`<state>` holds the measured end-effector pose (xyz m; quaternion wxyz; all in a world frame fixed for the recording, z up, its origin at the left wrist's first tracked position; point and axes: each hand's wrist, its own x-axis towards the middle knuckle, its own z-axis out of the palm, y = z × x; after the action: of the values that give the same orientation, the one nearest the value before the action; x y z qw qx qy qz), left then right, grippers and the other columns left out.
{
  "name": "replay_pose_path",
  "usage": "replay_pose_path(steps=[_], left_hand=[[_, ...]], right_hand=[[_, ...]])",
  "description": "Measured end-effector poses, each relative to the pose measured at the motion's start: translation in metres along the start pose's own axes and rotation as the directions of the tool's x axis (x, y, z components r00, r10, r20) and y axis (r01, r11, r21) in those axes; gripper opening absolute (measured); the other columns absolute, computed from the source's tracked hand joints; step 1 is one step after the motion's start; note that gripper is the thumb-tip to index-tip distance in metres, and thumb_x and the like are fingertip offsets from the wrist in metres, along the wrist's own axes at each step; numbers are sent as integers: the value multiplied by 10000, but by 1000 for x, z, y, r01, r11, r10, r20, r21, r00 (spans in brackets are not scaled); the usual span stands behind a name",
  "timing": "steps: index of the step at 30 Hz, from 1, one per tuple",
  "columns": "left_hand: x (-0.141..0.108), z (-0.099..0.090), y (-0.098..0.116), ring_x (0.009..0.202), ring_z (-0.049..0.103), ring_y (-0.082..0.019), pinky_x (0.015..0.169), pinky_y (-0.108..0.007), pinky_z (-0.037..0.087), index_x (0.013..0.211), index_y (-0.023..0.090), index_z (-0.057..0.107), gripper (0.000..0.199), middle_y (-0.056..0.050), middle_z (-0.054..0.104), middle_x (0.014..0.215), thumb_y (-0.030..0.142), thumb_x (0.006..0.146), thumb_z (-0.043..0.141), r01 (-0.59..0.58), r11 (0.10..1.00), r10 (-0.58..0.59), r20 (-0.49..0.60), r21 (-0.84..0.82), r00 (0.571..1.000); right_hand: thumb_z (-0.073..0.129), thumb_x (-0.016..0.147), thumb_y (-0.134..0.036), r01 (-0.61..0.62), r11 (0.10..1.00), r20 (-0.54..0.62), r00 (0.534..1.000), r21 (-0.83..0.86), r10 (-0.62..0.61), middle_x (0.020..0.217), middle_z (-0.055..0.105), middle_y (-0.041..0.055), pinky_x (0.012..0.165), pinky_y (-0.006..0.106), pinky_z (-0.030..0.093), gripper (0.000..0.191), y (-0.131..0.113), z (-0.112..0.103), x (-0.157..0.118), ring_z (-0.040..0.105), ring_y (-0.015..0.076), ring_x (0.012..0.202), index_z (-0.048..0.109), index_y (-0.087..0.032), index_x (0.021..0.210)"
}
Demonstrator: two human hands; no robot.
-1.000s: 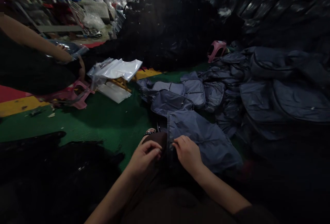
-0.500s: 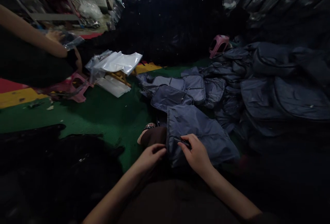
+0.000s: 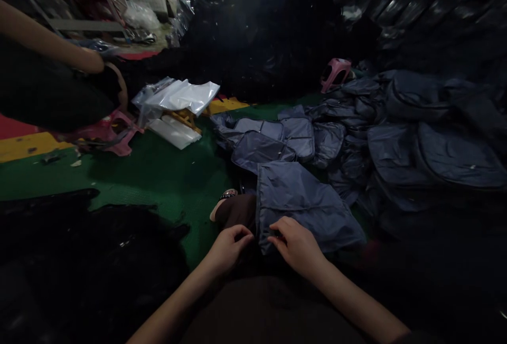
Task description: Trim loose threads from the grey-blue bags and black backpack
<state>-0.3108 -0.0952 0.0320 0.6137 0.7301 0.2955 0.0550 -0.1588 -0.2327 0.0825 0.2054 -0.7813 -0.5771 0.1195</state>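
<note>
Across my lap lies a grey-blue fabric bag [image 3: 304,196], flat and creased, with a seam along its left side. My left hand [image 3: 227,249] is closed in a pinch, its fingertips at the bag's lower left edge. What they grip is too dark to make out. Over the lower part of the bag, my right hand [image 3: 299,243] is closed too, thumb and forefinger curled toward each other. Something small and dark shows between them, but I cannot tell what. Beyond the bag, several more grey-blue bags [image 3: 263,151] lie in a loose row.
Larger grey-blue bags [image 3: 455,151] spread to the right. Black items [image 3: 79,259] are heaped at the lower left on the green floor [image 3: 158,175]. Clear plastic bags [image 3: 182,95] rest on a small stand. A person's arm [image 3: 51,43] reaches in near a pink stool [image 3: 122,132].
My right hand has shifted down and slightly left over the bag, nearer to my left hand. My left hand has barely moved. At far left, the other person's far hand is no longer visible.
</note>
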Motion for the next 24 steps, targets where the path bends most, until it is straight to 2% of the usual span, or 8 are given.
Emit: replay_pose_path(steps=[6,15,24], left_hand=[[-5,-1,1,797,602,-192,739,-272,418,829,189,669,232,-46,694,838,337,802,493,-92,985,94,-6,147,996],[1,11,-10,642,541,-148,605,-246,377,749,171,622,114,-21,638,694,219,706,527,-26,973,49,-92,231,995],[-1,14,-12,608,511,-128,568,-228,354,735,181,614,101,-9,620,681,231,713,529,-58,972,82,-99,228,992]], right_hand=[[625,802,-200,96,980,67,994,-175,-86,850,604,27,723,279,434,140,-6,6,3,551,178,844,618,-212,941],[605,812,-194,198,937,140,976,-286,-164,828,591,27,659,304,372,139,-11,12,6,510,193,820,609,-216,949],[572,841,-181,230,907,148,971,-352,-189,808,591,32,625,315,333,28,-14,22,5,494,197,780,584,-206,847]])
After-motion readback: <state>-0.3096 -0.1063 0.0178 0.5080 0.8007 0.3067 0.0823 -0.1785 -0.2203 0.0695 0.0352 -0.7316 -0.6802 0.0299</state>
